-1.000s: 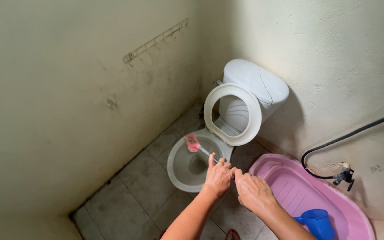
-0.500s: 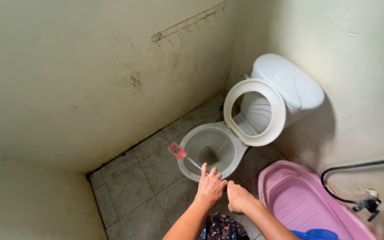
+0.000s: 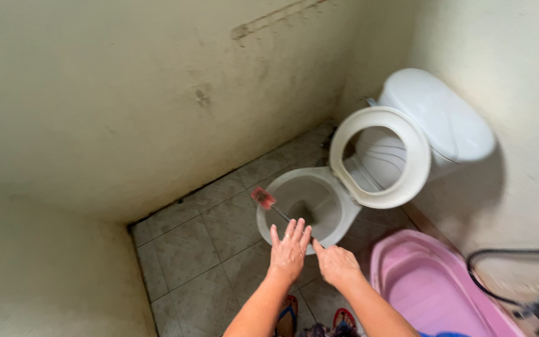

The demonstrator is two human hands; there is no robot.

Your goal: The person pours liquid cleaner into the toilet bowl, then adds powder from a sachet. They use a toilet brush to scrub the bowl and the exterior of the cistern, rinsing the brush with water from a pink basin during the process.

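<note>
— Over the toilet bowl (image 3: 307, 206), what's held?
— A toilet brush (image 3: 263, 198), its pink head at the bowl's left rim. The left hand (image 3: 289, 249) lies on the handle with fingers spread; the right hand (image 3: 335, 265) pinches the end.
— Around it?
— Raised seat (image 3: 382, 156), pink tub (image 3: 432, 287) right, tiled floor (image 3: 188, 249).

We see a white toilet (image 3: 319, 206) at centre right, a pink brush (image 3: 263, 198) head over its rim, a pink tub (image 3: 432, 287) lower right, and grey mottled tiles (image 3: 182, 249) lower centre.
</note>
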